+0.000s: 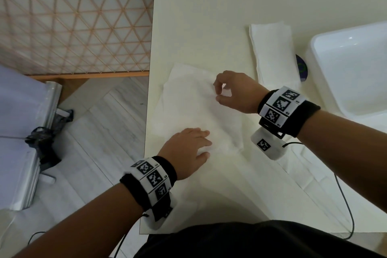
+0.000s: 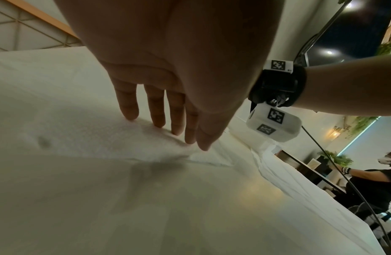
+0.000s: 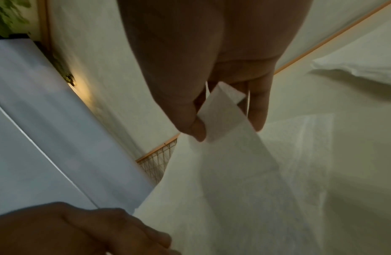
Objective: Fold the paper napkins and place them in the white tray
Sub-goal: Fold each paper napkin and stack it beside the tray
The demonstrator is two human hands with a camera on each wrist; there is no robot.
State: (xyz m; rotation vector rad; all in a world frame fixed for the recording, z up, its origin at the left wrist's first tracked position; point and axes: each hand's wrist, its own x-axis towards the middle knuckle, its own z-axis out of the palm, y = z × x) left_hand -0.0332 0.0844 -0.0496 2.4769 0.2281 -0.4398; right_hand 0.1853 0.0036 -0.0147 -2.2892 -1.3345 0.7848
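Observation:
A white paper napkin (image 1: pixel 188 107) lies spread on the cream table (image 1: pixel 209 16), near its left edge. My left hand (image 1: pixel 188 148) rests flat on the napkin's near part, fingers (image 2: pixel 177 120) straight and pressing the paper (image 2: pixel 92 131). My right hand (image 1: pixel 232 92) pinches the napkin's right edge between thumb and fingers and lifts it; in the right wrist view the raised corner (image 3: pixel 223 110) sits between the thumb and fingers (image 3: pixel 259 107). A folded napkin (image 1: pixel 274 52) lies farther back, just left of the white tray (image 1: pixel 316 48).
More white paper (image 1: pixel 303 172) lies on the table near my right forearm. A cable (image 1: pixel 345 205) runs along the table's right front. A small dark disc (image 1: pixel 301 67) peeks out between the folded napkin and the tray. Left of the table is floor and a lattice screen (image 1: pixel 73 27).

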